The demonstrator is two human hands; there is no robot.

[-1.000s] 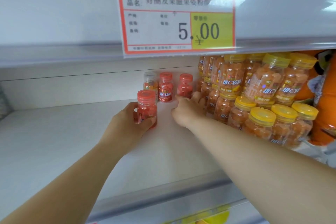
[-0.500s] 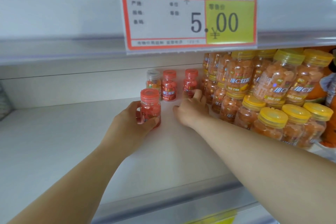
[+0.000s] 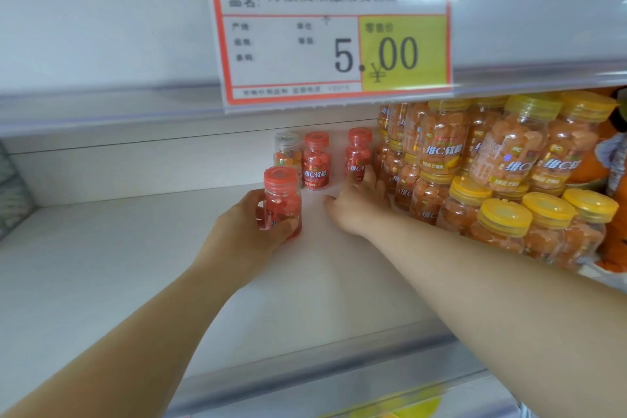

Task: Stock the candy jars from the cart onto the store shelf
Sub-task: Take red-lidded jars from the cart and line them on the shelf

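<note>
Left hand (image 3: pixel 244 234) wrapped round a red-capped jar (image 3: pixel 282 193) on the shelf (image 3: pixel 101 265), right hand (image 3: pixel 356 210) straight-fingered against a rear jar (image 3: pixel 359 153).

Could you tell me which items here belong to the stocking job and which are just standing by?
Job: left hand gripping held red jar; right hand at right red jar; middle red jar; shelf.
Standing by: yellow-lidded jars; clear-lidded jar; price tag.
</note>
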